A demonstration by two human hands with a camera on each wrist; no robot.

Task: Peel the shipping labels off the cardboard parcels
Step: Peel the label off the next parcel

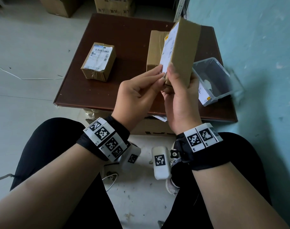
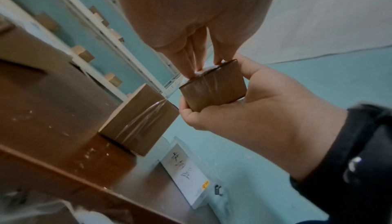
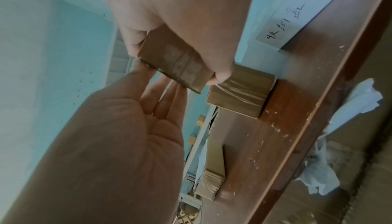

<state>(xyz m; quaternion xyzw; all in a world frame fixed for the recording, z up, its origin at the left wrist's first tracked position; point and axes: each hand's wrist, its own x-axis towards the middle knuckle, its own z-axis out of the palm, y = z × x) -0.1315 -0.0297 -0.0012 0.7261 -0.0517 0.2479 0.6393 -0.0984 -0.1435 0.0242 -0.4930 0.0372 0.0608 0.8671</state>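
Cardboard is what the right hand [image 1: 180, 96] is wrapped around: a slim parcel [image 1: 183, 52] held upright above the near edge of the counter [image 1: 108, 90], its long axis running up and away from the person, its lower end cupped in the palm with the thumb lying up one edge. The white shipping label [image 1: 168, 50] covers the face turned toward the left hand [image 1: 137, 91], so that hand is the nearer one for the peel. Its fingers [image 2: 199, 59] are drawn narrow and set on the label's bottom edge, just where paper meets cardboard; whether a corner is already lifted cannot be told, though the left wrist view shows the fingertips pressed onto the white edge at the parcel's end. The coming pull would likely run upward along the parcel's length, away from the right palm, which has to brace against it. Two more parcels wait on the counter: a labelled box [image 1: 98, 61] well to the left and a taller box [image 1: 155, 50] just behind the held one. A clear plastic bin [image 1: 223, 83] stands at the right, near the holding hand.
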